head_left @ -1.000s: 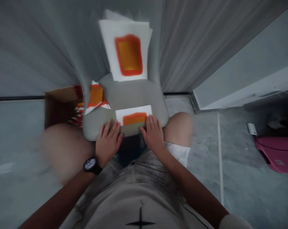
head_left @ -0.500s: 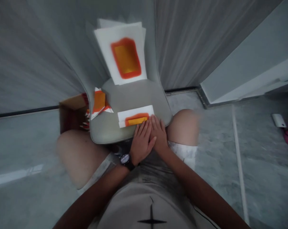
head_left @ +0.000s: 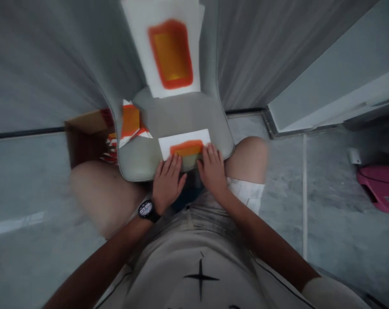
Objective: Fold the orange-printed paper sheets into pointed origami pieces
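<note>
A folded sheet of white paper [head_left: 186,147] with an orange and yellow printed patch lies near the front edge of the chair seat. My left hand [head_left: 167,180], wearing a watch, rests its outstretched fingers at the paper's near left edge. At its near right corner, my right hand [head_left: 214,169] lies with fingers extended and fingertips on the paper. Neither hand is wrapped round anything. Further back, a stack of similar printed sheets [head_left: 170,56] leans against the chair back. Several folded paper pieces [head_left: 130,121] sit on the seat's left side.
The grey chair [head_left: 181,113] stands between my knees, backed by a grey curtain [head_left: 278,47]. Left of it, a cardboard box [head_left: 85,124] holds more printed paper pieces. A pink plastic stool [head_left: 381,186] and a small white object [head_left: 354,156] are on the floor at right.
My hands were side by side at the paper's right end; my left hand has moved left along its near edge, apart from the right. The view has shifted, showing more of the pink stool.
</note>
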`<state>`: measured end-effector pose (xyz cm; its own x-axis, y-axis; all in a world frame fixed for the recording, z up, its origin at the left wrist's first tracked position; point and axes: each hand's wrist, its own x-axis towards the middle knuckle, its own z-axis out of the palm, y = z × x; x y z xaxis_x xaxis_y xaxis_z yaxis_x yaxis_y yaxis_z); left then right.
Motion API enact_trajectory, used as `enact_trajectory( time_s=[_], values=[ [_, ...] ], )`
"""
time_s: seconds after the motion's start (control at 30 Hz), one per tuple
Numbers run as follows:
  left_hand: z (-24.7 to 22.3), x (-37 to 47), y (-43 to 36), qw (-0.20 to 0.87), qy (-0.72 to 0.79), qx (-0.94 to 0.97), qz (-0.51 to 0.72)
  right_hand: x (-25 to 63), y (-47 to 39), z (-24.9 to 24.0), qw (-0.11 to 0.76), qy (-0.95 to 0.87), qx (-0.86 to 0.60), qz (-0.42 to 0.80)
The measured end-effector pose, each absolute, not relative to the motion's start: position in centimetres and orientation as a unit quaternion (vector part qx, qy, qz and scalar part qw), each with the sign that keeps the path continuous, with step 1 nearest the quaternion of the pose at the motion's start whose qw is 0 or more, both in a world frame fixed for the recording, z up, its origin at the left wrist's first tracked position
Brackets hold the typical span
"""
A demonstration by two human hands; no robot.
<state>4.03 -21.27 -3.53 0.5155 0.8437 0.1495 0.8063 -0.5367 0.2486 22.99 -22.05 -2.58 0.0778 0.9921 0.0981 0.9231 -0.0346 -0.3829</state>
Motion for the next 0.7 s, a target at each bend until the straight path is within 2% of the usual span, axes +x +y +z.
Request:
enact_trajectory(
  time_s=[0.13, 0.23, 0.53, 0.7],
  values=[
    [-4.6, 4.0, -21.7, 0.077, 0.477, 0.865, 0.136, 18.4, -24.8, 0.8, 0.237, -0.709, -0.642, 0.167],
    [-5.0, 4.3, -22.0, 0.080, 0.491, 0.855, 0.145, 14.2, -26.9, 1.9, 0.233, -0.756, -0.558, 0.250],
    [-5.3, 4.1, -22.0, 0.097, 0.487, 0.857, 0.139, 11.4, -27.6, 0.1, 0.267, -0.731, -0.543, 0.315],
    [-5.6, 4.3, -22.0, 0.103, 0.489, 0.855, 0.141, 11.8, -27.9, 0.6, 0.253, -0.746, -0.537, 0.301]
  ],
)
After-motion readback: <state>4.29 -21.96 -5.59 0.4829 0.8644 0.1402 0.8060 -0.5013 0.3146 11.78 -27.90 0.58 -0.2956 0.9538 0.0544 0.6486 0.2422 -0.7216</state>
